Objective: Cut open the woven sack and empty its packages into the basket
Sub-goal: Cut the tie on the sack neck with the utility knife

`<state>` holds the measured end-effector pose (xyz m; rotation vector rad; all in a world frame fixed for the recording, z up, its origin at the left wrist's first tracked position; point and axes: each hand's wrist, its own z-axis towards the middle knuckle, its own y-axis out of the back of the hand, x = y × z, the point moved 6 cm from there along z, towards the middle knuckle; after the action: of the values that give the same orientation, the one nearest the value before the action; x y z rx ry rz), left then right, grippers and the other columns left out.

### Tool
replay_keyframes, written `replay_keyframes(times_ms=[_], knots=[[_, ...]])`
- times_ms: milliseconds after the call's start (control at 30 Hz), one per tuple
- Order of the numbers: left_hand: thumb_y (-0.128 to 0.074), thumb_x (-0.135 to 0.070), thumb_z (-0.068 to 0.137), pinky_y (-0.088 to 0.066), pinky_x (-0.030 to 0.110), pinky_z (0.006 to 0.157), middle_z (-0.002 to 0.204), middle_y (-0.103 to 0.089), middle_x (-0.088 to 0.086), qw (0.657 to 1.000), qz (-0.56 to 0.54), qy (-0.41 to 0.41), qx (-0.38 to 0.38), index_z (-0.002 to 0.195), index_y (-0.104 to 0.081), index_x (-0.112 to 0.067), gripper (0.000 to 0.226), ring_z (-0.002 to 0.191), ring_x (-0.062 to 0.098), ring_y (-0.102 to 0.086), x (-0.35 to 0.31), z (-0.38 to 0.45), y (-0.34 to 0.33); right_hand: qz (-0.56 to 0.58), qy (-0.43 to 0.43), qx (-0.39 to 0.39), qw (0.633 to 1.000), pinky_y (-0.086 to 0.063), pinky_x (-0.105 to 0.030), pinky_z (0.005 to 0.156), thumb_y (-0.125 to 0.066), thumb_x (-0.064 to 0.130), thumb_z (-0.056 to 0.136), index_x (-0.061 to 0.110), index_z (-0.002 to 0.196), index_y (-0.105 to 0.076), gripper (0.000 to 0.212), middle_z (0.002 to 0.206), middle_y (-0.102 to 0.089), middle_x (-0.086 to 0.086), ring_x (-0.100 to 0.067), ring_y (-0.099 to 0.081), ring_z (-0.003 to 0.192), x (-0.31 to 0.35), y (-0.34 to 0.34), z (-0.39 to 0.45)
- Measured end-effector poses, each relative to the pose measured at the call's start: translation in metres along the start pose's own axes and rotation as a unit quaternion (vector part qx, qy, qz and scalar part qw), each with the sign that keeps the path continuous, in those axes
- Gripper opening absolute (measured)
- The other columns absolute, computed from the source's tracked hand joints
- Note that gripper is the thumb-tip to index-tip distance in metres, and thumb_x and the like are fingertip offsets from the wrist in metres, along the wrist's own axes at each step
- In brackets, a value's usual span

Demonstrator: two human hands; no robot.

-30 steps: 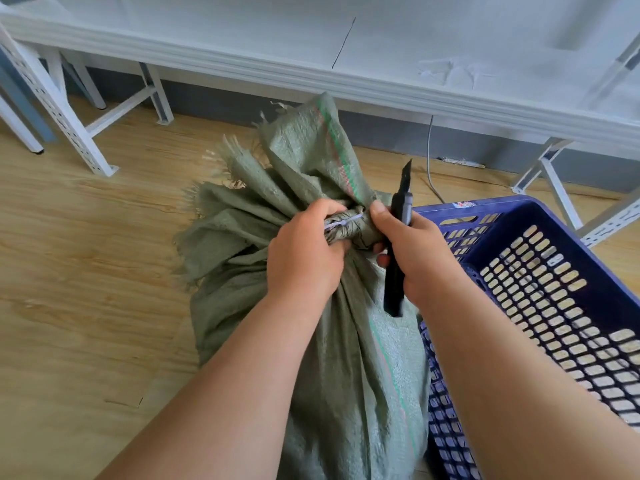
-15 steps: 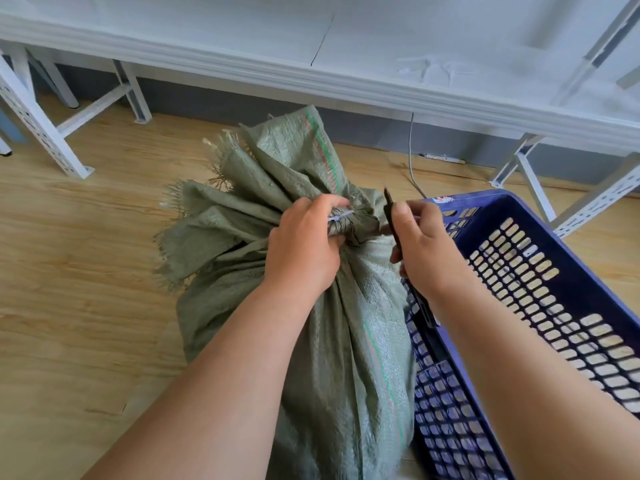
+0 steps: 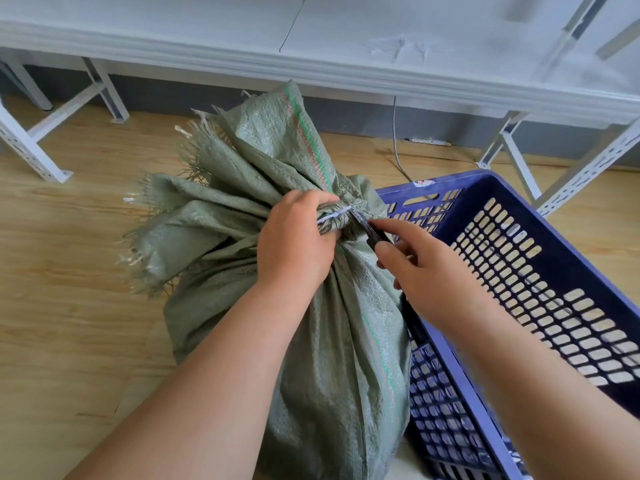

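Both hands work at the tied neck of the woven sack (image 3: 332, 341). I see my left hand (image 3: 294, 237) clenched around the bunched neck just beside a white tie (image 3: 334, 215), and my right hand (image 3: 429, 271) closed on a black utility knife (image 3: 369, 230), its tip against the tie. Standing on the wood floor (image 3: 69, 289), the sack touches the blue basket (image 3: 519, 271) on its right.

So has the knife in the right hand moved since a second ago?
Yes. The knife has swung down from upright; its tip now sits against the white tie at the sack's neck, gripped by the right hand.
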<state>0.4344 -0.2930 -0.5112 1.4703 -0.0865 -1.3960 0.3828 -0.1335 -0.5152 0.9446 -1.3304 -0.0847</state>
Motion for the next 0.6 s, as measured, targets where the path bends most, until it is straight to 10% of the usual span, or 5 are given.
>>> replay_keyframes(times_ms=[600], knots=[[-0.077, -0.019, 0.074, -0.047, 0.032, 0.09, 0.105, -0.064, -0.009, 0.999, -0.027, 0.014, -0.015, 0.105, -0.069, -0.03, 0.034, 0.102, 0.014, -0.06, -0.0015, -0.0014, 0.0029, 0.005, -0.011, -0.005, 1.0, -0.045, -0.028, 0.072, -0.052, 0.031, 0.096, 0.04, 0.125, -0.057, 0.03, 0.082, -0.064, 0.006, -0.014, -0.057, 0.072, -0.0038, -0.0038, -0.0009]])
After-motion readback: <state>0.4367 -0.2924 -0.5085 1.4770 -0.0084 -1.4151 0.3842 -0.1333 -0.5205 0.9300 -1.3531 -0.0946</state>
